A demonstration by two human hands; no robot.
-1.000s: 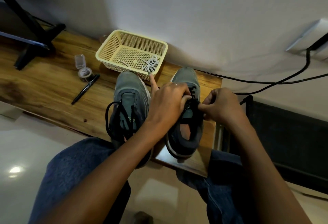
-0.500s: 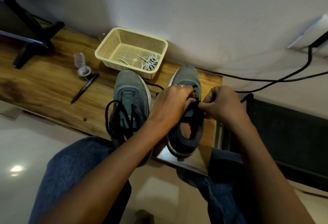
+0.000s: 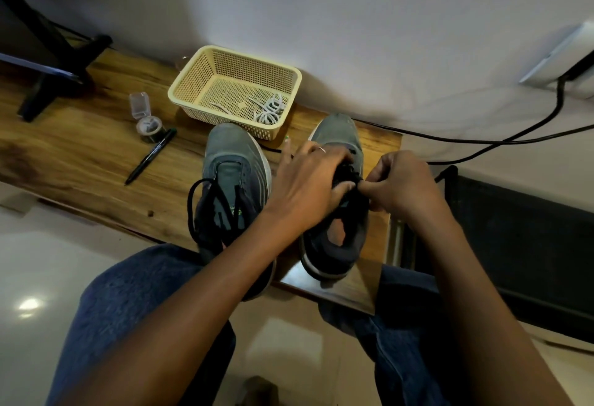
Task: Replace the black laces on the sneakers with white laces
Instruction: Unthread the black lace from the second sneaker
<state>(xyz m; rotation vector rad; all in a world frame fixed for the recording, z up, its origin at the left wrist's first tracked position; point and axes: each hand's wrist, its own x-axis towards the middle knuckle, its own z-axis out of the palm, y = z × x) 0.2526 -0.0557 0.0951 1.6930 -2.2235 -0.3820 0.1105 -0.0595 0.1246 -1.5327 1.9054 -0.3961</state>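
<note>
Both hands are working the right grey suede sneaker [image 3: 334, 213] on the wooden bench [image 3: 80, 155]: the left hand [image 3: 308, 187] and right hand [image 3: 401, 184] are pinching its black lace [image 3: 348, 177]. Loosening each crossing evenly should prevent snagging. The coiled white laces [image 3: 268, 110] are waiting in the cream plastic basket [image 3: 193, 84] beyond.

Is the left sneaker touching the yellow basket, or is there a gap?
Cannot tell. In the head view the left sneaker's toe overlaps the yellow basket's front wall, so contact or gap is hidden.
</note>
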